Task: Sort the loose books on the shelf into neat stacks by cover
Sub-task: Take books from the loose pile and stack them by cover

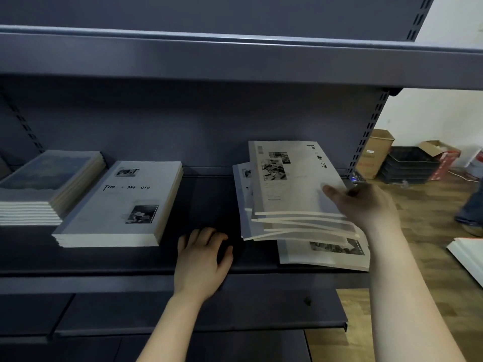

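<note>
On the dark shelf (206,194), the right hand (366,205) rests on the right edge of a messy pile of books (295,205), thumb on the top cover; whether the fingers grip it cannot be told. The left hand (201,259) lies flat on the bare shelf, fingers loosely spread, holding nothing. To its left stand a neat stack of grey books (120,205) and, further left, a stack with blue covers (44,184). Cardboard boxes (376,152) and black trays (410,165) sit on the wooden floor (428,205) beyond.
</note>
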### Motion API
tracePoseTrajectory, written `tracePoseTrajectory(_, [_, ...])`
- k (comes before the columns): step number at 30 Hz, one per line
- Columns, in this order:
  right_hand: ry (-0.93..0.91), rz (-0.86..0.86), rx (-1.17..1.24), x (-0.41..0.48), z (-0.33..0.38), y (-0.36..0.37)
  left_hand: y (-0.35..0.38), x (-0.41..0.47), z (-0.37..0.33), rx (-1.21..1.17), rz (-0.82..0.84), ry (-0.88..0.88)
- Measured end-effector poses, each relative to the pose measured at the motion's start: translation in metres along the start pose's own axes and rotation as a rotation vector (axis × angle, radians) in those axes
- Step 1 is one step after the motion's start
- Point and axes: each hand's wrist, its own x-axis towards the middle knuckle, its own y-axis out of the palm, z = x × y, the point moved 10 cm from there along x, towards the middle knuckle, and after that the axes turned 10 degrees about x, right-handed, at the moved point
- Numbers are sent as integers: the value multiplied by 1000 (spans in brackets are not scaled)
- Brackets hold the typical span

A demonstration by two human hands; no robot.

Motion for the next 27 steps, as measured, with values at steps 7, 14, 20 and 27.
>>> tracePoseTrajectory(7, [-90,-106,77,3,6,-12,-2,-1,0,-26,-16,9])
tracePoseTrajectory(14, [-25,-75,548,0,5,-2,-7,-2,-2,-41,-23,49])
tracePoseTrajectory(20, [-1,-97,840,-12,17,12,-15,-7,8,-107,-45,73])
tracePoseTrajectory(27, [-45,-32,856,-37,67,54,-33,-20,38,-174,-24,120])
